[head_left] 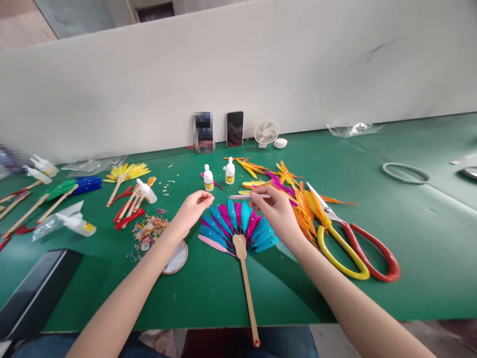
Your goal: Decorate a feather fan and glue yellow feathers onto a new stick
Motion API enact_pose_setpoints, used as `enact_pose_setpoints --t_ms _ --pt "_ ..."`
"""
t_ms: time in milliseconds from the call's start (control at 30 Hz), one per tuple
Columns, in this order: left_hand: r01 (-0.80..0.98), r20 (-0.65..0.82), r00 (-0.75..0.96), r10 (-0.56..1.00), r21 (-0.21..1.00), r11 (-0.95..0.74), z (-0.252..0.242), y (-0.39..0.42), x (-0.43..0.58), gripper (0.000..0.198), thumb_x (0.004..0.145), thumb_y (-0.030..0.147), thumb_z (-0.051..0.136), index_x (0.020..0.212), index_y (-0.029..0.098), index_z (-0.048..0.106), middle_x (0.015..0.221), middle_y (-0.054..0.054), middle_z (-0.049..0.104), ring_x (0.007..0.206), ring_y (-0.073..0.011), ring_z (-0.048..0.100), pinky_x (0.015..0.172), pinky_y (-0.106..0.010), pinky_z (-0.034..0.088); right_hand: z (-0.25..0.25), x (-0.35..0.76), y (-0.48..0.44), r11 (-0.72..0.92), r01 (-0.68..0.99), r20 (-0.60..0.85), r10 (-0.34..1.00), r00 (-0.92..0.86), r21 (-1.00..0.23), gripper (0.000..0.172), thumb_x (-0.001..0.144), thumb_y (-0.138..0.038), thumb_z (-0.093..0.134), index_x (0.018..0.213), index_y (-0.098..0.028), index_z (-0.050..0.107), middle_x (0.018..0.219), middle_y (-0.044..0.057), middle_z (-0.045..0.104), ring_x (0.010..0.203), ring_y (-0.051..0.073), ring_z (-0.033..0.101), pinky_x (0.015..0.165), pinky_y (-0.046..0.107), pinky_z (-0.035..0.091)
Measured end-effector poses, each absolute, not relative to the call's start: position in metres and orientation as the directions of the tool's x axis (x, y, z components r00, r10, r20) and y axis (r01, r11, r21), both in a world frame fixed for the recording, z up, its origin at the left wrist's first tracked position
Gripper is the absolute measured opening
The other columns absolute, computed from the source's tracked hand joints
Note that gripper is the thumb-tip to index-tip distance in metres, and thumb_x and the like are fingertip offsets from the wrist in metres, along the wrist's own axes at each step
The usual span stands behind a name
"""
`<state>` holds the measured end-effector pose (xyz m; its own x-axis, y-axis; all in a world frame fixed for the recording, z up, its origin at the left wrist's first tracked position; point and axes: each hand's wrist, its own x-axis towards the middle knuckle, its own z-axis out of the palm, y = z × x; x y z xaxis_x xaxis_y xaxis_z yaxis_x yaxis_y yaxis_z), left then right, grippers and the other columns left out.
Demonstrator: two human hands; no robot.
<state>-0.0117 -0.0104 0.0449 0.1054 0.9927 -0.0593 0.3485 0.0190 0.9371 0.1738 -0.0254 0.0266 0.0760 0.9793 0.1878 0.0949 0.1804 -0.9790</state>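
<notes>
In front of me lies a feather fan (pixel 240 244) with blue and magenta feathers, small pale dots on them and a long wooden handle pointing toward me. My right hand (pixel 276 209) is closed on slim pale pink tweezers (pixel 242 197), whose tips point left above the fan's top feathers. My left hand (pixel 192 211) hovers at the fan's upper left, thumb and fingers pinched together; I cannot make out anything between them. Beneath my left forearm is a small round dish (pixel 178 259), partly hidden, beside a pile of colourful sequins (pixel 149 229).
Two glue bottles (pixel 230 172) stand behind the fan. Big scissors (pixel 345 233) and orange feathers (pixel 303 206) lie to the right. More feather fans (pixel 128 171) are at left, with a black box-like object (pixel 39 286) nearer. Phones (pixel 235 129) and a small electric fan (pixel 267 133) line the wall.
</notes>
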Motion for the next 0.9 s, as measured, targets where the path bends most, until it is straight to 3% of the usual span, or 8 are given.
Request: enact_pose_setpoints --t_ms 67,133,300,433,667,900 --pt "0.049 -0.191 0.133 0.973 0.981 0.186 0.050 -0.019 -0.016 0.008 0.071 0.022 0.055 0.073 0.014 0.055 0.065 0.002 0.050 0.057 -0.0073 0.044 0.055 -0.022 0.034 0.027 0.174 -0.026 0.147 -0.013 0.145 0.987 0.069 -0.989 0.019 0.067 -0.036 0.059 0.067 -0.019 0.050 0.052 -0.004 0.047 0.048 0.009 0.043 0.046 0.023 0.034" --pt "-0.188 -0.268 0.178 0.947 0.935 0.300 0.054 -0.028 -0.020 0.008 0.068 0.020 0.058 0.073 0.013 0.056 0.068 0.001 0.051 0.057 -0.0060 0.044 0.053 -0.021 0.034 0.026 0.174 -0.026 0.088 -0.132 0.080 0.994 0.071 -0.987 0.020 0.063 -0.033 0.063 0.066 -0.019 0.049 0.049 -0.007 0.039 0.045 0.007 0.036 0.043 0.021 0.029" --pt "-0.451 -0.313 0.231 0.921 0.805 0.386 0.058 -0.048 -0.028 0.010 0.065 0.020 0.063 0.071 0.013 0.058 0.068 0.001 0.050 0.058 -0.0051 0.045 0.052 -0.019 0.036 0.019 0.174 -0.022 -0.063 -0.317 -0.063 0.998 -0.012 -0.946 0.019 0.059 -0.031 0.065 0.066 -0.018 0.053 0.047 -0.008 0.030 0.042 0.006 0.029 0.039 0.021 0.024" --pt "-0.508 -0.300 0.220 0.928 0.777 0.371 0.060 -0.058 -0.034 0.017 0.061 0.022 0.068 0.064 0.014 0.053 0.062 0.003 0.046 0.054 -0.0035 0.042 0.050 -0.018 0.035 0.019 0.173 -0.021 -0.115 -0.296 -0.089 0.991 -0.098 -0.948 0.019 0.061 -0.035 0.065 0.063 -0.018 0.057 0.050 -0.006 0.036 0.044 0.007 0.034 0.040 0.022 0.029" --pt "-0.450 -0.249 0.105 0.963 0.852 0.269 0.058 -0.072 -0.045 0.024 0.060 0.030 0.068 0.062 0.015 0.050 0.060 0.004 0.045 0.053 -0.0039 0.041 0.049 -0.019 0.036 0.024 0.162 -0.031 -0.134 -0.287 -0.052 0.959 -0.279 -0.949 0.023 0.071 -0.043 0.056 0.075 -0.020 0.056 0.057 -0.003 0.044 0.049 0.009 0.043 0.045 0.023 0.036" --pt "-0.377 -0.223 0.037 0.974 0.899 0.221 0.053 -0.082 -0.041 0.027 0.061 0.033 0.068 0.065 0.015 0.048 0.064 0.002 0.054 0.057 -0.0073 0.054 0.051 -0.018 0.041 0.042 0.137 -0.049 -0.127 -0.282 -0.017 0.932 -0.363 -0.951 0.026 0.064 -0.045 0.062 0.071 -0.021 0.056 0.059 -0.002 0.049 0.052 0.010 0.047 0.049 0.023 0.040"
